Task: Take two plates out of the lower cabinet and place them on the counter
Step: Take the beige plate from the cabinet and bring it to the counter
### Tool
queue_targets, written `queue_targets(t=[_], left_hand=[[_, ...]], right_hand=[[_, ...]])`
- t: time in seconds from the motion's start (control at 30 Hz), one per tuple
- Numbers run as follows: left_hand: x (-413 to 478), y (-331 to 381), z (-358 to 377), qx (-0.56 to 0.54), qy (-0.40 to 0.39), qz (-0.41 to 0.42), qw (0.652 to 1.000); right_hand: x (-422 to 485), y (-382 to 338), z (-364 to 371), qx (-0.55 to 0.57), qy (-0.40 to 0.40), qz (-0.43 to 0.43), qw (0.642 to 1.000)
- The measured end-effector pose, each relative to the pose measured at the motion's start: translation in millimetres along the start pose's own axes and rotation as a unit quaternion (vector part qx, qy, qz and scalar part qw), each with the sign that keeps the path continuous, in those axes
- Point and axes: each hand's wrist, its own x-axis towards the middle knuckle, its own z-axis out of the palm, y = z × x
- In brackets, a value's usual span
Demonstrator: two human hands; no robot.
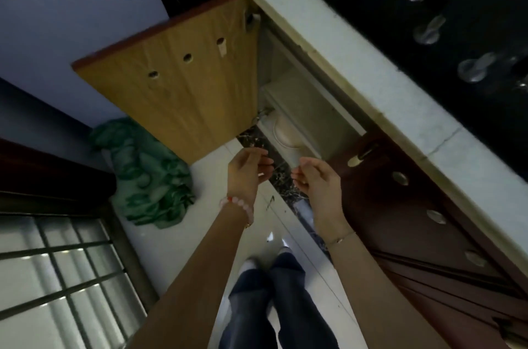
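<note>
From the head camera, the lower cabinet door (183, 82) stands swung wide, its pale wood inner face showing 3 round holes. Inside the cabinet (303, 108), a cream plate (287, 131) lies on the bottom shelf. The left hand (247, 168) and right hand (317, 177) reach toward it just outside the opening, fingers loosely curled, both empty. The counter (357, 71) runs above.

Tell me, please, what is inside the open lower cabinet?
Inside the lower cabinet, a pale round dish, probably a plate, shows near the front edge. The counter hides the deeper part, so whether more plates lie there cannot be seen. Both hands are empty.
</note>
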Motion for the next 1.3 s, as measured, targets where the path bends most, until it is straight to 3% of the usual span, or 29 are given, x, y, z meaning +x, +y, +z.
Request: queue_targets(t=[0.37, 0.7, 0.97, 1.1, 1.3], left_hand=[[197, -177, -9, 0.027, -0.029, -0.009, 0.999], [369, -297, 0, 0.034, -0.067, 0.017, 0.997], [455, -344, 37, 0.056, -0.102, 0.034, 0.993], [485, -362, 55, 0.085, -0.086, 0.048, 0.992], [505, -368, 68, 0.099, -0.086, 0.057, 0.990]], right_hand=[[175, 188, -22, -0.030, -0.017, 0.007, 0.999], [319, 325, -37, -0.029, 0.019, -0.020, 0.999], [411, 377, -54, -0.010, 0.067, -0.082, 0.994], [443, 391, -56, -0.047, 0.122, -0.112, 0.985], [464, 401, -49, -0.041, 0.135, -0.122, 0.982]])
